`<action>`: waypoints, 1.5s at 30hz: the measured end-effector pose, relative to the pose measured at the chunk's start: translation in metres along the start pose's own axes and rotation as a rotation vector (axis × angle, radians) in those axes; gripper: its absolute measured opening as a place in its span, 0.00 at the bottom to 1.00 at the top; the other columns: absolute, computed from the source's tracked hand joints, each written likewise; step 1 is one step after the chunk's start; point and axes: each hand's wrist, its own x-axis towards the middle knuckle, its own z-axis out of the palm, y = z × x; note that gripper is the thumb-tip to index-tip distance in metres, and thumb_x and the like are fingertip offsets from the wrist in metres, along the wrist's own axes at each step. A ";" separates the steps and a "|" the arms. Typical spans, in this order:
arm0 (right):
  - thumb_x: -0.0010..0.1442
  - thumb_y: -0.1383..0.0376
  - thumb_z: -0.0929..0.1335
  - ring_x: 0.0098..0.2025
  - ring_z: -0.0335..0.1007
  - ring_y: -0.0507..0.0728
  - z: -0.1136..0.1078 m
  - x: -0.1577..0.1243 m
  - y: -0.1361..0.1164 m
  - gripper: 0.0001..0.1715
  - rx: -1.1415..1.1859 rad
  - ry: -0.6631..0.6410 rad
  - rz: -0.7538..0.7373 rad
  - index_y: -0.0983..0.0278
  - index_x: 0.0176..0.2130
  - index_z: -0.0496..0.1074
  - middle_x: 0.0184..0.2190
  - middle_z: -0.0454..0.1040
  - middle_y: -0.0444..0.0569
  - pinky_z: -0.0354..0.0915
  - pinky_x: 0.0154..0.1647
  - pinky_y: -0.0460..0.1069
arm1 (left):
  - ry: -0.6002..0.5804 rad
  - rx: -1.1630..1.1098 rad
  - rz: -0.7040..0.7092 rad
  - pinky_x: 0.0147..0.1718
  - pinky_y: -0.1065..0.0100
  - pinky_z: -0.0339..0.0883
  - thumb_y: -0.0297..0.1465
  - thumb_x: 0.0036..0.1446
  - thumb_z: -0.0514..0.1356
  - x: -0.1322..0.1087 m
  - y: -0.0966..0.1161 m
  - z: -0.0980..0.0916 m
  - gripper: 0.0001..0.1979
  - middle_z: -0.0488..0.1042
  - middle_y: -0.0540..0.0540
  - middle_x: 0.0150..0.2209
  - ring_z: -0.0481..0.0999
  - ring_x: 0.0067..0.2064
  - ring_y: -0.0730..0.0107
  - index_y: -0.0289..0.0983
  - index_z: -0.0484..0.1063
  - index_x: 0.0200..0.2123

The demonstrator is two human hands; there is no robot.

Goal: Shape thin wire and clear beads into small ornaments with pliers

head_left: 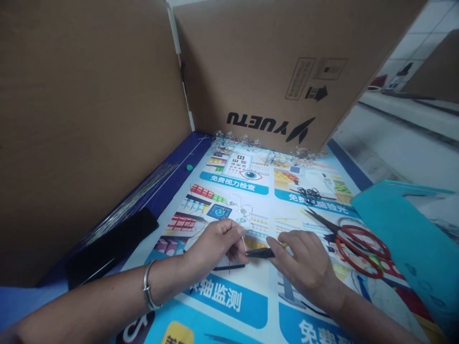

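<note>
My left hand (215, 246) is closed in a pinch on a thin metal wire (244, 242) just above a printed poster (247, 291) that covers the table. My right hand (304, 263) grips small dark pliers (260, 253), whose tips meet the wire at my left fingertips. A silver bangle (147, 286) sits on my left wrist. A short dark rod (229, 267) lies on the poster under my left hand. Bent wire pieces (240, 210) lie just beyond my hands.
Red-handled scissors (353, 241) lie right of my hands. A teal sheet (412, 239) covers the right side. Cardboard walls (89, 119) stand at left and back. A bundle of long wires (132, 200) and a black case (111, 246) lie at left. Small clear pieces (251, 142) line the back wall.
</note>
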 end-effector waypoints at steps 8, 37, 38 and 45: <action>0.58 0.69 0.64 0.37 0.64 0.60 -0.001 -0.001 0.000 0.10 -0.023 -0.016 -0.007 0.65 0.42 0.70 0.34 0.71 0.54 0.57 0.36 0.55 | 0.015 0.016 -0.033 0.24 0.74 0.59 0.40 0.57 0.55 0.000 0.001 0.001 0.15 0.74 0.48 0.21 0.73 0.23 0.74 0.34 0.65 0.26; 0.64 0.59 0.59 0.26 0.67 0.54 -0.011 0.004 -0.008 0.14 0.321 -0.454 0.121 0.62 0.31 0.67 0.25 0.72 0.46 0.56 0.25 0.48 | -0.067 0.859 0.408 0.28 0.73 0.59 0.33 0.62 0.48 -0.007 0.006 -0.007 0.11 0.73 0.50 0.26 0.71 0.28 0.71 0.38 0.68 0.32; 0.64 0.58 0.60 0.25 0.67 0.54 -0.012 0.004 -0.007 0.14 0.330 -0.471 0.132 0.62 0.30 0.66 0.24 0.72 0.46 0.56 0.24 0.48 | -0.083 0.880 0.413 0.26 0.73 0.59 0.33 0.62 0.48 -0.007 0.006 -0.007 0.11 0.73 0.50 0.26 0.71 0.27 0.71 0.38 0.68 0.32; 0.62 0.61 0.62 0.27 0.68 0.55 -0.012 0.002 -0.006 0.09 0.312 -0.512 0.122 0.62 0.32 0.67 0.26 0.72 0.45 0.55 0.26 0.47 | -0.130 0.823 0.406 0.29 0.73 0.61 0.32 0.62 0.49 -0.004 0.006 -0.009 0.12 0.74 0.50 0.28 0.72 0.29 0.72 0.38 0.70 0.32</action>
